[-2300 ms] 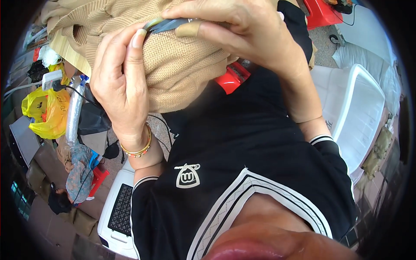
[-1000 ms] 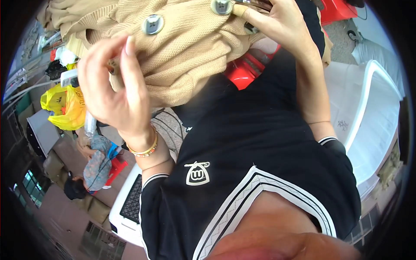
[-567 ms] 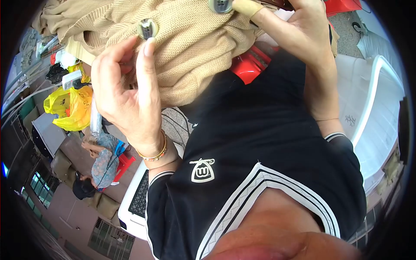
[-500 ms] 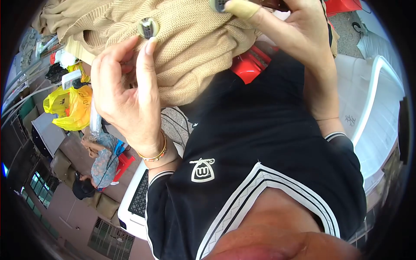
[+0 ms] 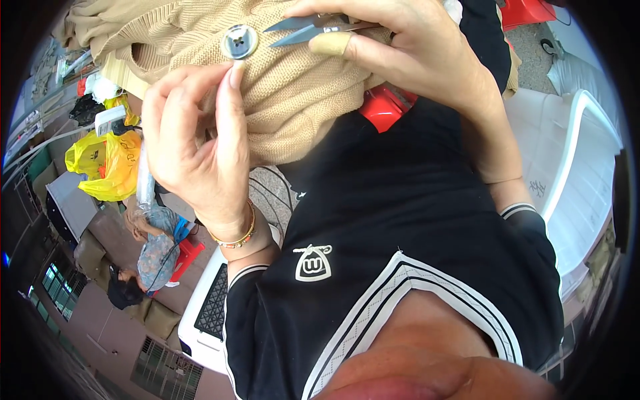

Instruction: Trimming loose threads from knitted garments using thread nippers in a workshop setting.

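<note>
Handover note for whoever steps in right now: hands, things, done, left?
Left hand: grips the tan knit sweater, fingertip just under the grey button.
Right hand: holds small snips, blades open, points aimed at the button; one finger is taped.
Done: button on the sweater, snips brought close.
Left: probably trimming thread at the button; no thread visible.

Left hand pinches beige sweater beside its button; right hand holds snips
</note>
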{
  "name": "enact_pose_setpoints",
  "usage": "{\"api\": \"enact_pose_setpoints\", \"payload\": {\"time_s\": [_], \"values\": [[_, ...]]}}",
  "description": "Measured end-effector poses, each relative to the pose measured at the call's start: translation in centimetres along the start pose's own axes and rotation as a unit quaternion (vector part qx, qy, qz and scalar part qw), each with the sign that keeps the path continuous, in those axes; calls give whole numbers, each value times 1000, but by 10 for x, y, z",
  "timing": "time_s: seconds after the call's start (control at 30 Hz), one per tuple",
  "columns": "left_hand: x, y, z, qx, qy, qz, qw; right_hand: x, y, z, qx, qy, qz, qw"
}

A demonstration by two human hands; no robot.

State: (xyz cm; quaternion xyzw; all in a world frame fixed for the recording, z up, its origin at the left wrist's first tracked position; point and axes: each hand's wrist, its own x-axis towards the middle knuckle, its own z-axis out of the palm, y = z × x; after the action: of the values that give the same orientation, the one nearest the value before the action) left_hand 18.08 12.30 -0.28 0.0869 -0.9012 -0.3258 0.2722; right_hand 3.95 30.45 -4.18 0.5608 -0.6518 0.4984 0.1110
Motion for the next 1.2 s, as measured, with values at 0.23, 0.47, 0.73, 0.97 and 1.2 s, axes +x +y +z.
{"api": "enact_pose_setpoints", "payload": {"time_s": [0.23, 0.47, 0.73, 0.97, 1.2], "values": [[11, -14, -1, 5, -9, 136, 991, -4, -1, 0, 32, 8, 15, 999], [9, -25, -2, -35, 19, 99, 994, -2, 2, 3, 82, 15, 19, 996], [15, -30, 15, -223, 42, 122, 966, 1, 0, -1, 41, -20, -3, 999], [31, -37, 19, -187, 38, 136, 972, 12, -13, -1, -96, -31, -17, 995], [28, -34, 25, -232, 62, 60, 969, 32, -31, -4, -36, -33, 122, 991]]}}
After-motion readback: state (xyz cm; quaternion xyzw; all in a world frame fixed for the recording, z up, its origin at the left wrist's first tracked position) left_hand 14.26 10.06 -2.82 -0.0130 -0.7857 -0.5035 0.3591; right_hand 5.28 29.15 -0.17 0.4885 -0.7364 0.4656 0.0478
